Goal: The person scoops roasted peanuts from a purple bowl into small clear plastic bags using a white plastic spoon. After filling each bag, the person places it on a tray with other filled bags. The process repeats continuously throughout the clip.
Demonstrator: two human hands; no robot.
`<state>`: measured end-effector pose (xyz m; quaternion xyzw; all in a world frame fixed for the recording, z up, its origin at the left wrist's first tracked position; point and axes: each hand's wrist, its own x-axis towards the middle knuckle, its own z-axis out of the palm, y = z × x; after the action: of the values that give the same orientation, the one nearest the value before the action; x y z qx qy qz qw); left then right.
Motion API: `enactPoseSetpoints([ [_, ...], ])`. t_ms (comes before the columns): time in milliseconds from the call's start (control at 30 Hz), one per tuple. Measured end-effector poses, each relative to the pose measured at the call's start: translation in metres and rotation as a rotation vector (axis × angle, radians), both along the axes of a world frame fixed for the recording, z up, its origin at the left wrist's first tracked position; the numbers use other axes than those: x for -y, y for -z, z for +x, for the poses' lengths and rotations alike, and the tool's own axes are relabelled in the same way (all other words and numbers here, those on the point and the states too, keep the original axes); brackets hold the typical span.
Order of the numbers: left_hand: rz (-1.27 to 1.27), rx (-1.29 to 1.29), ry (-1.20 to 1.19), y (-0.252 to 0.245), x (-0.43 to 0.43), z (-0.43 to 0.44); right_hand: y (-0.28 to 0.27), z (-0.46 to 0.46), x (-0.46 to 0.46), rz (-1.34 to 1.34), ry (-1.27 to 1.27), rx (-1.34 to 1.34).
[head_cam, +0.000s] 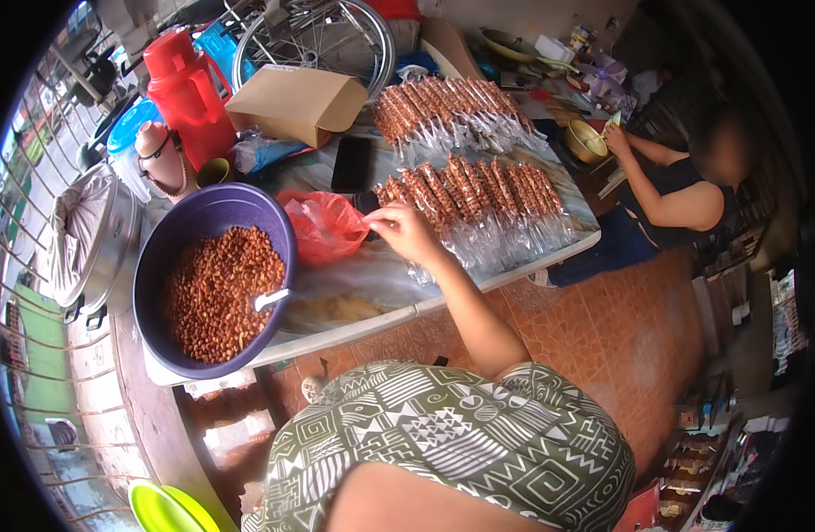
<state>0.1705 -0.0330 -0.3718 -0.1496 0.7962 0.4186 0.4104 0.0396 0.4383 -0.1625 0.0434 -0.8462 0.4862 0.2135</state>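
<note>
My right hand (402,229) reaches over the table, thumb and forefinger pinched on the edge of a thin red plastic bag (328,229). My left hand is out of view; only part of that arm shows at the bottom. Left of the bag stands a purple plastic basin (145,292) of reddish-brown peanuts (224,292), with a white handle (272,300) sticking out of them. Just beyond my right hand lies a row of narrow clear plastic packets filled with peanuts (474,193), their unfilled ends toward me. Behind it is a second row of such packets (447,110).
A phone (352,165), a cardboard box (294,103), a red thermos jug (188,100) and a small cup (214,172) stand or lie behind the basin. A large metal pot (108,233) is at left. Another person (680,193) sits beyond the table's right end.
</note>
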Motion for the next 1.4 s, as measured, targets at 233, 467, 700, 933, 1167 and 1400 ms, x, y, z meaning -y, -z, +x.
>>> enactPoseSetpoints([
  [233, -0.049, -0.029, 0.07, -0.005, -0.001, -0.041, 0.018, -0.095, 0.052, 0.668, 0.028, 0.192],
  [467, -0.063, -0.05, 0.077, -0.01, 0.017, -0.043, 0.035, -0.1, 0.081, 0.658, 0.105, 0.106],
  [700, -0.081, -0.07, 0.101, -0.02, 0.03, -0.035, 0.05, -0.102, 0.069, 0.573, 0.095, 0.011],
  [933, -0.074, -0.091, 0.145, -0.024, 0.03, -0.027, 0.018, -0.092, 0.048, 0.033, 0.171, -0.078],
  [1167, 0.073, -0.259, 0.325, -0.048, -0.004, -0.035, -0.01, -0.071, 0.021, -0.373, 0.08, -0.035],
  [1400, 0.659, -0.302, 0.419, -0.247, -0.125, -0.047, -0.058, -0.004, 0.014, -0.751, -0.15, 0.0],
])
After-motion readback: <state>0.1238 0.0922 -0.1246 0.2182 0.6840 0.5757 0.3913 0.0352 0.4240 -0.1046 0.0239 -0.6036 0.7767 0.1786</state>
